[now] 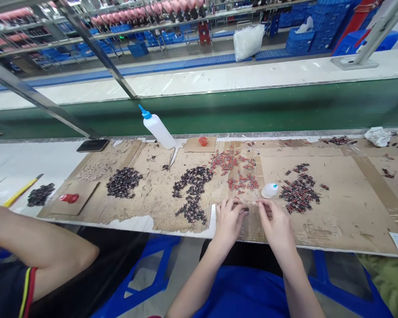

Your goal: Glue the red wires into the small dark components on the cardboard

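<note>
Left hand [228, 217] — fingers curled around a small dark part [244, 209] near the tabletop's [61, 154] front edge. Right hand [274, 218] — thumb and forefinger pinching a tiny reddish piece [257, 202]. Toward the back edge: squat translucent plastic bottle [269, 191], slender red-and-black slivers [226, 161], scuffed cardboard [338, 190] beneath.

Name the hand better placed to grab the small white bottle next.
Probably the right hand: the small white bottle is just beyond it, though this hand seems to pinch something tiny. The left hand is farther off, holding a dark piece.

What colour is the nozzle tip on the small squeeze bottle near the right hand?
The nozzle tip is blue, best seen in the head view.
</note>
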Tool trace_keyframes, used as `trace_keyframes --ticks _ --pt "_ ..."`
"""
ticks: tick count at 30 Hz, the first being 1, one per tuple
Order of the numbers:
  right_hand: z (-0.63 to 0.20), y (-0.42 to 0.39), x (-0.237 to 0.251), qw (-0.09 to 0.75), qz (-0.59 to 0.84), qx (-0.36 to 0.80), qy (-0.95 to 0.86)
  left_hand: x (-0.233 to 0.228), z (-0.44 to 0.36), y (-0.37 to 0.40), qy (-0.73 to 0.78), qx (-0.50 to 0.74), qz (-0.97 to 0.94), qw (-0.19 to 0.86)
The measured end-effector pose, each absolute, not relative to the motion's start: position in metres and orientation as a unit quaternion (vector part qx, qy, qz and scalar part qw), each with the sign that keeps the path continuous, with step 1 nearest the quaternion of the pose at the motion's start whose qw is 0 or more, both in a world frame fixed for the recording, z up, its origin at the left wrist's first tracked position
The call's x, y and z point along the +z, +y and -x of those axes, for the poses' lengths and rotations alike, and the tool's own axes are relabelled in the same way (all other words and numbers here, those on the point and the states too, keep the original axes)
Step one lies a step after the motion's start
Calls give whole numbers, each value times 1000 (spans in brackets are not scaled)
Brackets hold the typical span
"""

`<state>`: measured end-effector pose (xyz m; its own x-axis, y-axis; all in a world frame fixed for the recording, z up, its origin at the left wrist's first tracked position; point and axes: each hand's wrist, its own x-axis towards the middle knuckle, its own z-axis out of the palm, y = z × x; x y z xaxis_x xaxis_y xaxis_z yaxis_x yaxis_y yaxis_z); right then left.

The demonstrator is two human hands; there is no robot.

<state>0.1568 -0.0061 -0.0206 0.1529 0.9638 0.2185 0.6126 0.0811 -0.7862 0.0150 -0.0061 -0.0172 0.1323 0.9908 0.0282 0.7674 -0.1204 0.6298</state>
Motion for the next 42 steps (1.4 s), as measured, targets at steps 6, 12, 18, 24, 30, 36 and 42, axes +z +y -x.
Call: trace_keyframes --ticks 6,12,18,24,30,36,42 --pt "-162 -16 -24 426 601 323 -594 -17 -17 -4 613 247 -699 274" --pt "-156 -15 -18 434 565 346 -610 -7 -12 -6 608 258 -688 302" --pt "-156 -15 -16 444 569 322 -613 -4 -10 -8 593 282 -684 316" --pt "-154 -19 -17 460 580 360 -567 -9 -5 -7 565 344 -661 353" --pt "-153 -18 -17 478 583 435 -492 -12 -4 -8 539 383 -671 336" --pt "-150 -19 -19 490 597 400 -494 -13 -4 -6 526 387 -663 365" --pt "-154 -15 -19 480 584 413 -508 -14 -8 -8 543 390 -620 411"
